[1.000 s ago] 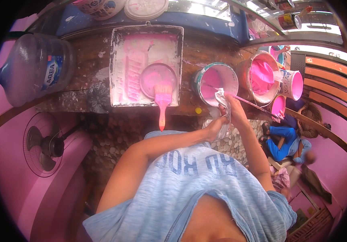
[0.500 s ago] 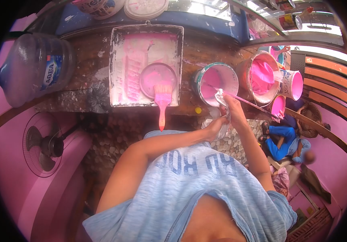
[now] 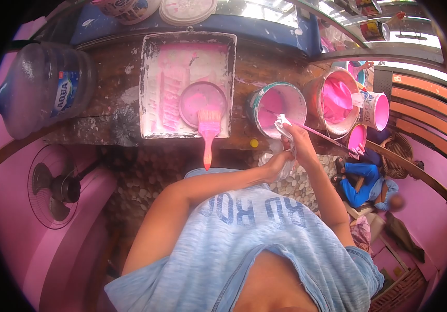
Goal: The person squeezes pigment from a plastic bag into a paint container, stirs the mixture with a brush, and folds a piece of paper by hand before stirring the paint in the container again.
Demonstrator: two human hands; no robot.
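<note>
My right hand [image 3: 299, 141] is closed, its fingertips pinching the top of a crumpled white plastic sheet [image 3: 281, 120]. Just below and to the left, my left hand [image 3: 277, 164] is closed round the lower part of the same sheet. Both hands are at the table's front edge, before a paint bucket [image 3: 300, 99] with pink paint inside. A thin pink-stained stick [image 3: 327, 139] slants out of the bucket and passes by my right hand; whether they touch I cannot tell. A paintbrush [image 3: 209, 136] with pink bristles rests on a round lid [image 3: 186, 104] in the paint tray [image 3: 148, 78].
To the right stand a larger bucket [image 3: 314, 93] with pink contents, a white pail [image 3: 373, 99] and a small pink pot [image 3: 357, 137]. A water jug [image 3: 41, 88] lies at left, above a fan [image 3: 57, 187]. Another person [image 3: 361, 184] sits low at right.
The view has shifted very slightly. Both hands keep their hold on the white plastic sheet, with hardly any movement at the fingertips.
</note>
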